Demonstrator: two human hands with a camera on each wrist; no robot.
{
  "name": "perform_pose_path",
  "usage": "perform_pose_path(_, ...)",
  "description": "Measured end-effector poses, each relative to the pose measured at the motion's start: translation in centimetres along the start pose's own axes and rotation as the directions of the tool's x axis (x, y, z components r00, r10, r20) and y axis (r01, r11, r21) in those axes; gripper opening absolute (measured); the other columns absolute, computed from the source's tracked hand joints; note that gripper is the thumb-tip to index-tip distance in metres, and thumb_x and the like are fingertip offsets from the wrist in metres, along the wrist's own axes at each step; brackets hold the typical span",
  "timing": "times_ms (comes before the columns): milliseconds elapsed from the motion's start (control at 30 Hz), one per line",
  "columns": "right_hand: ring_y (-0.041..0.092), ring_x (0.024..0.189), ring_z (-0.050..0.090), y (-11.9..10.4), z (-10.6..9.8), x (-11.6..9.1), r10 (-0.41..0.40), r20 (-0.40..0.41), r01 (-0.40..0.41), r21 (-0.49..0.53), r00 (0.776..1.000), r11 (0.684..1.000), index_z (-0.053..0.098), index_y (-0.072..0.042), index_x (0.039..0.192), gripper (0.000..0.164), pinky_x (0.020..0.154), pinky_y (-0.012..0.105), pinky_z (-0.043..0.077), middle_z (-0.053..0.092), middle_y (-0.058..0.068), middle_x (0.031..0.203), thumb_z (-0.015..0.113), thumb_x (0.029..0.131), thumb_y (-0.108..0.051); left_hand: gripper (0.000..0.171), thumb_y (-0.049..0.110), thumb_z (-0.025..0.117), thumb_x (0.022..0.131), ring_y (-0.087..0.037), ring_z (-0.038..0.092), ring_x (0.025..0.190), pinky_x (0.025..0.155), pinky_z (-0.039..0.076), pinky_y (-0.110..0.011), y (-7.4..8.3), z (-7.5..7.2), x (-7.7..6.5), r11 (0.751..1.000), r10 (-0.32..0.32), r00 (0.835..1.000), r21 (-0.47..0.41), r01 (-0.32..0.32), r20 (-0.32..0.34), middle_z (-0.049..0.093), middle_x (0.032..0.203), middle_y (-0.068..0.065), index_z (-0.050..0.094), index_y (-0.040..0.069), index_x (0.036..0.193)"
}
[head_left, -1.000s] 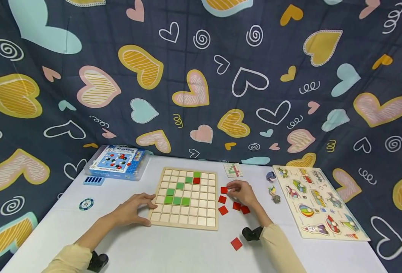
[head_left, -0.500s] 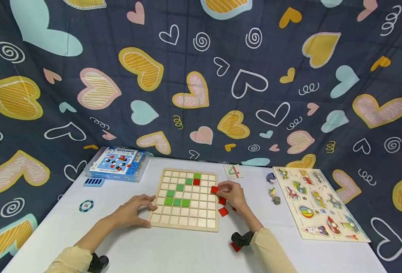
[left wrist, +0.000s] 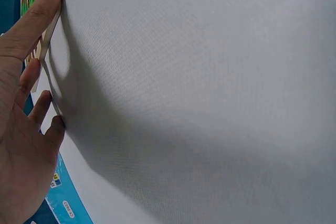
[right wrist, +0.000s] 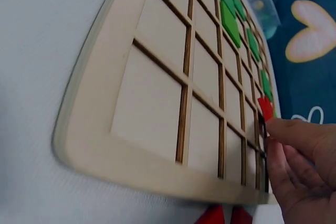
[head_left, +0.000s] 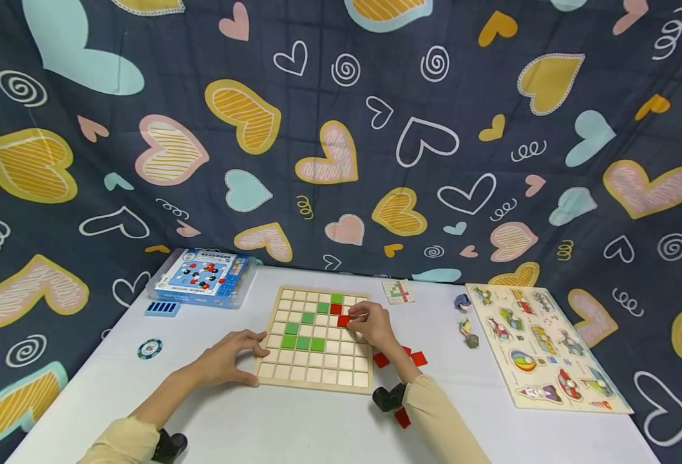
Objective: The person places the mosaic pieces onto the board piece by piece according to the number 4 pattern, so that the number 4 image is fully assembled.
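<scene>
Tile (head_left: 343, 321) of plain red, pinched between thumb and fingers of the right hand (head_left: 373, 327), over the right-hand part of the gridded board (head_left: 313, 385). A second ago, flat on the white table (head_left: 294, 425) just past the board's right side; half a second ago, at that rim; now, inside it, slightly right of and nearer the person than the one red square (head_left: 335, 309) already set in. Suggests, as a judgement, a carry nearly done and placing in hand, with no release yet. Cannot tell whether touching a cell or held just above. Looks square, so has no long axis to speak of; in the head view, edges roughly in line with the grid, right part hidden by fingertips. Shows only as a narrow red strip beyond the thumb in the right wrist view, with tilt hard to judge. Left hand (head_left: 228, 359) at the board's left side, thumb against the edge by the near corner, fingers relaxed and touching rather than wrapped round: more brace than grip. Seven green squares (head_left: 303, 343) also in the grid, in a slanting run and a short row. Several loose red tiles (head_left: 418, 359) near the right forearm; small pattern card (head_left: 398, 291) beyond, to the right.
</scene>
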State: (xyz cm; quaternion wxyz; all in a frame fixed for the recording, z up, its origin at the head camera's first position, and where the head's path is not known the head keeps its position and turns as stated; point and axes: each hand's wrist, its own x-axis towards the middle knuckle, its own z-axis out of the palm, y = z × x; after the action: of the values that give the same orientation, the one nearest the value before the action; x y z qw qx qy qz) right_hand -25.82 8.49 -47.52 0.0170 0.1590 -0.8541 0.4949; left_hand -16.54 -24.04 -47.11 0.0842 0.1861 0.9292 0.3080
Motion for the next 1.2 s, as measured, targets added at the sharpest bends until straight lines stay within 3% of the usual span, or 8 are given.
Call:
perform_pose_path(367,0.031,0.080,0.069,-0.5,1.2,-0.1,0.003,0.036,-0.005,0.053,0.999,0.999,0.066,0.009,0.097,0.020,0.067,0.028,0.057,0.070,0.020,0.089,0.072,0.078,0.008,0.041,0.036,0.085,0.064,-0.041,0.040,0.126,0.086,0.033,-0.077,0.1,0.3,-0.1,1.000,-0.010,1.000,-0.016,0.010,0.000,0.047,0.143,-0.010,0.069,0.027,0.100)
perform_pose_path(567,0.031,0.086,0.069,-0.6,0.5,-0.5,0.028,0.048,-0.033,0.106,0.998,0.994,0.066,0.008,0.102,0.020,0.071,0.030,0.057,0.069,0.020,0.094,0.069,0.082,0.005,0.043,0.037,0.085,0.065,-0.043,0.039,0.126,0.085,0.034,-0.076,0.3,0.1,0.0,1.000,0.009,1.000,-0.006,-0.009,-0.005,0.047,0.143,-0.011,0.069,0.025,0.103)
perform_pose_path(733,0.032,0.092,0.068,0.0,-2.0,-1.7,0.085,0.065,-0.094,0.148,0.994,0.985,0.064,0.008,0.107,0.024,0.077,0.034,0.056,0.068,0.022,0.101,0.068,0.084,0.004,0.043,0.036,0.085,0.064,-0.043,0.041,0.125,0.084,0.035,-0.075,0.3,-0.1,-0.1,1.000,0.019,1.000,0.004,-0.019,-0.014,0.048,0.142,-0.013,0.070,0.023,0.102)
perform_pose_path(867,0.030,0.094,0.068,1.1,-5.3,-3.5,0.104,0.077,-0.111,0.102,0.992,0.988,0.064,0.007,0.110,0.026,0.081,0.034,0.056,0.067,0.022,0.105,0.068,0.085,0.002,0.043,0.036,0.085,0.065,-0.043,0.041,0.123,0.084,0.035,-0.076,0.3,0.0,-0.1,0.999,0.035,0.999,-0.004,-0.035,-0.016,0.049,0.141,-0.014,0.070,0.022,0.103)
perform_pose_path(1067,0.029,0.095,0.066,3.6,-10.3,-6.6,0.099,0.091,-0.102,0.029,0.991,0.994,0.062,0.007,0.112,0.027,0.080,0.025,0.054,0.066,0.021,0.108,0.067,0.085,0.004,0.044,0.038,0.085,0.064,-0.044,0.041,0.124,0.083,0.036,-0.076,0.3,0.0,-0.2,1.000,0.026,1.000,-0.008,-0.026,-0.012,0.049,0.141,-0.014,0.070,0.023,0.103)
perform_pose_path(1200,0.028,0.092,0.064,4.8,-12.2,-8.4,0.106,0.102,-0.111,0.043,0.989,0.993,0.061,0.008,0.114,0.030,0.074,0.019,0.052,0.065,0.023,0.109,0.067,0.085,0.005,0.044,0.038,0.085,0.065,-0.045,0.040,0.125,0.085,0.036,-0.074,0.3,-0.1,0.0,1.000,0.026,1.000,-0.008,-0.026,-0.005,0.048,0.141,-0.014,0.070,0.023,0.103)
